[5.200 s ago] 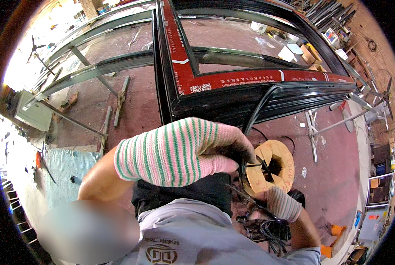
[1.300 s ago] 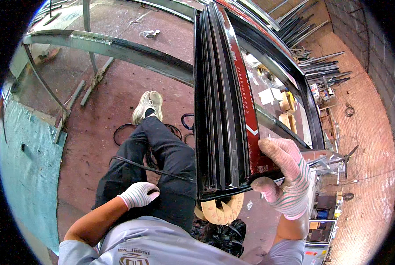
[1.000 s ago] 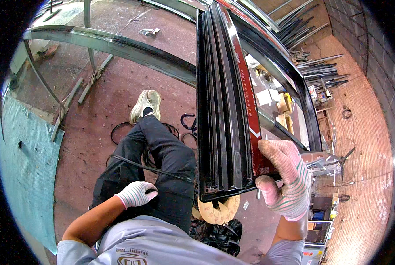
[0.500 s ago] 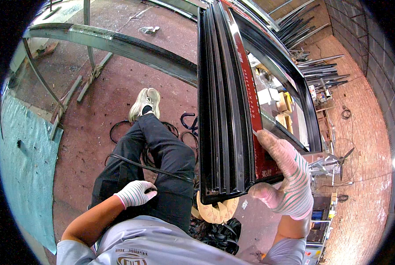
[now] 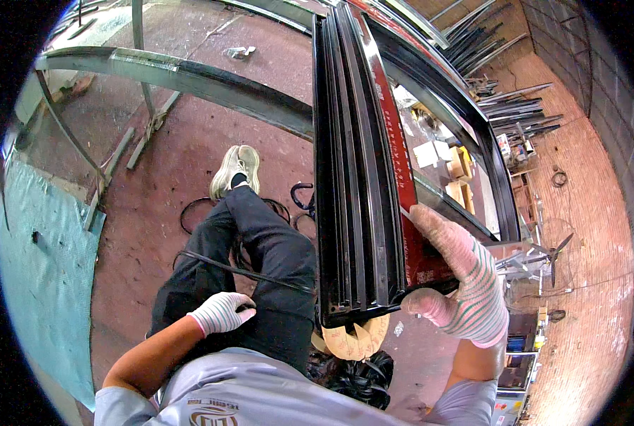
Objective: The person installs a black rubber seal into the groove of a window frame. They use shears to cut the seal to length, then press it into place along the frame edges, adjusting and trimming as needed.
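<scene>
A black window frame with ribbed channels along its edge and red film on its face stands to the right of my legs. My right hand, in a striped knit glove, grips its near corner, with one digit stretched along the red film and another bent at the lower edge. My left hand, gloved likewise, rests on my thigh with its fingers curled; whatever may be inside them is hidden. A thin black rubber strip lies across my dark trousers, and more of it loops on the floor by my legs.
Below the frame's corner are a tan roll and a black coiled bundle. A metal rail crosses at the upper left, above a teal sheet. A standing fan, cardboard boxes and long bars are at the right.
The whole view has shifted slightly. Both hands keep their places, the right on the frame's corner and the left on my thigh.
</scene>
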The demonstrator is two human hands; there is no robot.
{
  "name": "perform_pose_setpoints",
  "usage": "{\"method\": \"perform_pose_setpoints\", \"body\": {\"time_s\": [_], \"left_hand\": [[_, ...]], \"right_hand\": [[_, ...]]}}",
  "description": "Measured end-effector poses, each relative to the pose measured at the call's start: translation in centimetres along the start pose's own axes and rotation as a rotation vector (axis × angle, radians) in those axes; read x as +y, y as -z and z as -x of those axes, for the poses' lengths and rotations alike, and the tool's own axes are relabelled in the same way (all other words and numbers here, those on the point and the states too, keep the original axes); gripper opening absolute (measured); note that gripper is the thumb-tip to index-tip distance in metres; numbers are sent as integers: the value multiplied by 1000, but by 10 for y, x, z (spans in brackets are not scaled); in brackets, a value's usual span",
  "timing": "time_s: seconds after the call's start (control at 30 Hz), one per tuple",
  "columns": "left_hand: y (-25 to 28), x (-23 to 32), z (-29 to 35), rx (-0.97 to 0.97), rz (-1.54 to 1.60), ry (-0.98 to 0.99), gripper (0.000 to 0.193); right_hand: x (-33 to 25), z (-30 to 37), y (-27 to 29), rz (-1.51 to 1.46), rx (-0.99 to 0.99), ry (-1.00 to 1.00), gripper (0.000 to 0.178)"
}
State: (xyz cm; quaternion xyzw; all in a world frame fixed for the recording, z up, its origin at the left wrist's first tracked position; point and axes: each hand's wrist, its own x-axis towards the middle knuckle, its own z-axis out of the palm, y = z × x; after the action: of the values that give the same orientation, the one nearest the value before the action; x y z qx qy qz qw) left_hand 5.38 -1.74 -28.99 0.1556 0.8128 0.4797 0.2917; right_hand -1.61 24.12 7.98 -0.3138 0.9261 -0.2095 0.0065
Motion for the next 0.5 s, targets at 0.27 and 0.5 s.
{"method": "perform_pose_setpoints", "body": {"time_s": [0.27,0.5], "left_hand": [[-2,-1,-2,1,0,-24,30],[-3,-3,-3,26,-12,-64,31]], "right_hand": [[14,-3,7,-43,-103,108,90],[18,-2,10,-90,-46,161,90]]}}
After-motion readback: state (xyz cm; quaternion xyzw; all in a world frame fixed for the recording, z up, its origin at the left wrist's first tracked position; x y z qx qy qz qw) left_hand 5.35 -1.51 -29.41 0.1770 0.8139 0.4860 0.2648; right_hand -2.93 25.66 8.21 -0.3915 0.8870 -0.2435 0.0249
